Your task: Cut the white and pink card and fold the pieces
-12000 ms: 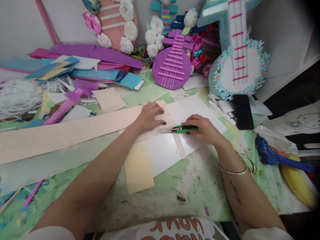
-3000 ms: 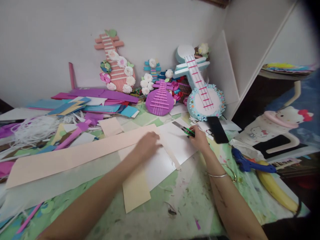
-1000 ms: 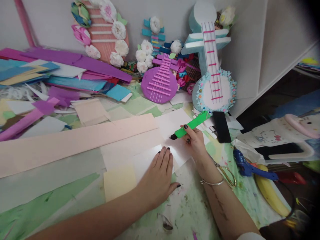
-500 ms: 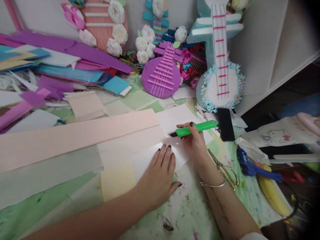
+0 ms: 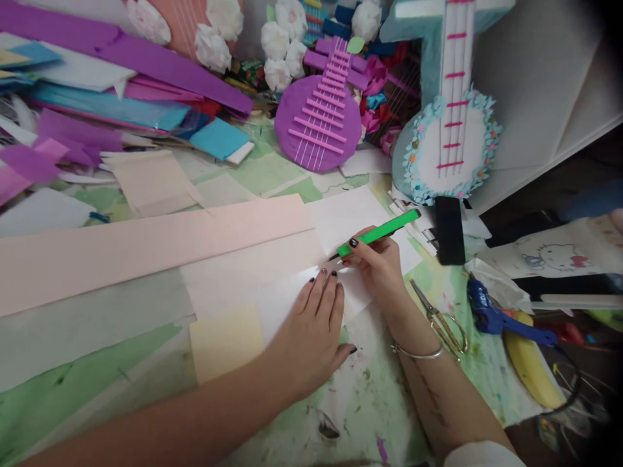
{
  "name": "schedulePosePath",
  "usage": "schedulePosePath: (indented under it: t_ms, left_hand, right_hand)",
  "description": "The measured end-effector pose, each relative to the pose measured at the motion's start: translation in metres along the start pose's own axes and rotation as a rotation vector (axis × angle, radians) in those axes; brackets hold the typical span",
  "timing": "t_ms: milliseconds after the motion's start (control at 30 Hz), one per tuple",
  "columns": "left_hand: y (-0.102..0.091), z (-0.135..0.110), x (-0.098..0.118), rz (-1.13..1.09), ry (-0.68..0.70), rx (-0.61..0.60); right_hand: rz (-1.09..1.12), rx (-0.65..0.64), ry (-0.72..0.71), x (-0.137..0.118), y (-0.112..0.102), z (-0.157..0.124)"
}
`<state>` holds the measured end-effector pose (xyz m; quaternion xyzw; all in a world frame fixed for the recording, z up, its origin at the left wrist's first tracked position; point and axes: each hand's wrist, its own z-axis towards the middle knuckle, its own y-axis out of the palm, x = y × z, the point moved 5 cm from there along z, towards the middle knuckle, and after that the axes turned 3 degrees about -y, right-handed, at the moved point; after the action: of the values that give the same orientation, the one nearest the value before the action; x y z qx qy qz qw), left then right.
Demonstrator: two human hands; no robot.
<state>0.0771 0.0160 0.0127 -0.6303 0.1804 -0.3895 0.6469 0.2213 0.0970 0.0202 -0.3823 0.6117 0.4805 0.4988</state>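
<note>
Here, a long, flat, pale-pink strip (image 5: 156,243) is lying beyond the left hand (image 5: 309,334), which is resting on a glossy white sheet (image 5: 357,209), fingers slightly parted, gripping nothing. Just right of those fingertips, a slim green plastic cutter (image 5: 389,227) is slanting away rightward from its dark tip; the right hand (image 5: 382,267) is pinching it firmly.

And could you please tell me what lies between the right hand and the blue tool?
Gold-handled scissors lie between the right hand and the blue tool in the head view.
</note>
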Motion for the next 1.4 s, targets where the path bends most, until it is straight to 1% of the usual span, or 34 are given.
schedulePosePath:
  t_ms: [67,200,633,833,1133,1400]
  left_hand:
    - [0.0003,0.0000,0.0000,0.005,-0.002,-0.003]
    - [0.0008,0.0000,-0.0002,0.027,-0.004,0.009]
    - [-0.0053,0.0007,0.0014,0.082,0.012,0.038]
    - [-0.0051,0.0003,0.0011,0.065,0.023,0.055]
    - [-0.0055,0.0008,0.0019,0.076,0.019,0.049]
    - [-0.0047,-0.0005,0.0009,0.054,0.012,0.034]
  right_hand:
    - [-0.064,0.023,-0.012,0.0017,-0.0010,-0.0011]
    - [-0.164,0.013,-0.054,0.0034,0.0000,-0.0025]
    - [-0.268,0.015,-0.051,0.0011,0.0020,-0.0047]
    - [-0.259,0.023,-0.051,-0.0004,0.0036,-0.0060]
    - [-0.292,0.016,-0.061,0.0011,0.0015,-0.0059]
    - [-0.252,0.041,-0.083,0.0024,-0.0005,-0.0052]
